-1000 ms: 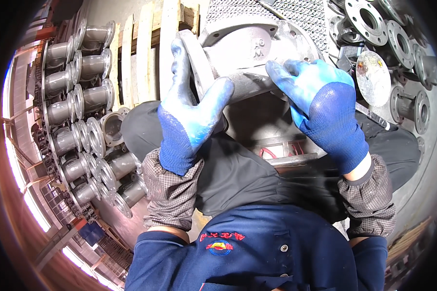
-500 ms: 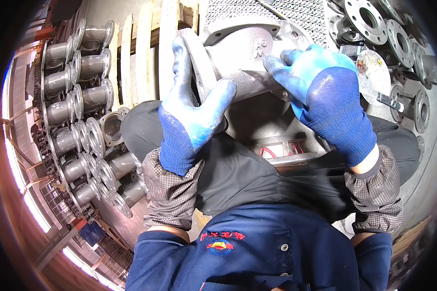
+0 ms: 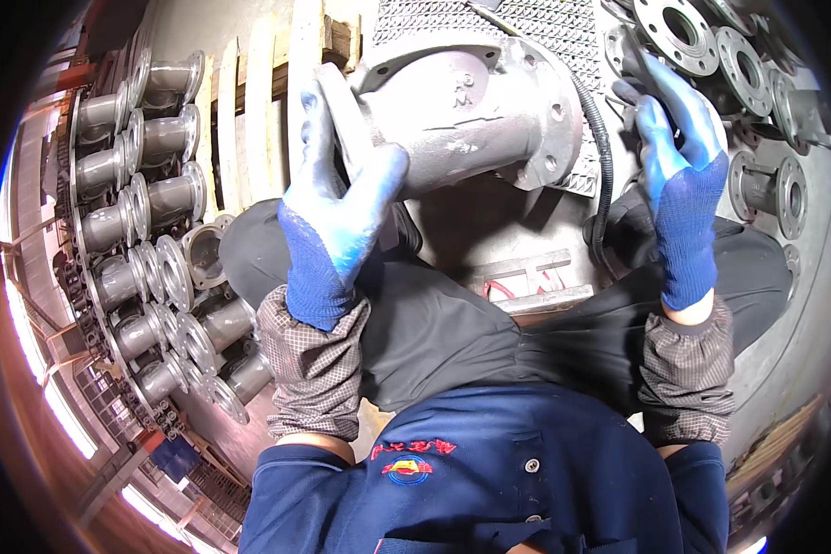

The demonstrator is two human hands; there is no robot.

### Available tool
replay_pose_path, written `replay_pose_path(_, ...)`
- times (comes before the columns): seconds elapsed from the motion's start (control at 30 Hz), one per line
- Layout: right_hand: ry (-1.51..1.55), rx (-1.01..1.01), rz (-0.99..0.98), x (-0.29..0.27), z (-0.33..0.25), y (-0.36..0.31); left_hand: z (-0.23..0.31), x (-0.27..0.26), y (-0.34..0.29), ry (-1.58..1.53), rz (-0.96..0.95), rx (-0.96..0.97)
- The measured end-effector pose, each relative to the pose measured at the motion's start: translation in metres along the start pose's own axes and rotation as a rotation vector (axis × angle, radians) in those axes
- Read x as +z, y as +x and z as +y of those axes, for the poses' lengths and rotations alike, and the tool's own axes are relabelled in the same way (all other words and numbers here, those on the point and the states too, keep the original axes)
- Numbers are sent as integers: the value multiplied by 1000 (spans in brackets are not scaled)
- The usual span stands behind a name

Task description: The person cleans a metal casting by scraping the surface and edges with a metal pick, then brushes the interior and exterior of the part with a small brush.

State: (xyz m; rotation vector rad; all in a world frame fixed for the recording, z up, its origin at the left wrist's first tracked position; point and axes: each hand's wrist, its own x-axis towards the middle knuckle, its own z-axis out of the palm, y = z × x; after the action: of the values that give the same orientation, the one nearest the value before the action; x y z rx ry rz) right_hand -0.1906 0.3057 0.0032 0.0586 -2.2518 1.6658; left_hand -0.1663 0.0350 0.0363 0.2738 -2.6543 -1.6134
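Note:
A grey cast valve body [image 3: 457,115] with round bolt-hole flanges lies tilted in front of me, above a patterned metal mat. My left hand [image 3: 337,194], in a blue coated glove, grips its left flange, with the fingers along the outer face and the thumb on the inner side. My right hand [image 3: 679,138], gloved alike, is off the casting at the right, its thumb and fingers apart and stretched forward. Its dark fingertips are close to dark parts behind them, and I see nothing plainly held. A black ribbed hose [image 3: 605,157] curves down between the casting and this hand.
Rows of grey flanged castings [image 3: 171,125] stand at the left beside a wooden pallet [image 3: 260,111]. More flanged pieces [image 3: 679,37] are piled at the far right. Between my knees, a low metal frame [image 3: 535,282] with red parts sits on the floor.
My right hand has left the casting and moved right, uncovering its right flange and the black hose. My left hand keeps hold of the left flange. The whole view has shifted slightly.

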Motion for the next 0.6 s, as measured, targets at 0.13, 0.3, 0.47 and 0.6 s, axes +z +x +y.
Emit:
replay_pose_path(0.13,395,543,102,1,53,-27,2,5,7,-37,50,71)
replay_pose_path(0.3,562,889,44,46,75,-53,-13,-6,14,342,57,513)
replay_pose_path(0.47,665,893,42,57,92,-40,-10,4,30,687,17,904)
replay_pose_path(0.6,653,862,63,59,89,-29,7,21,21,179,-80,252)
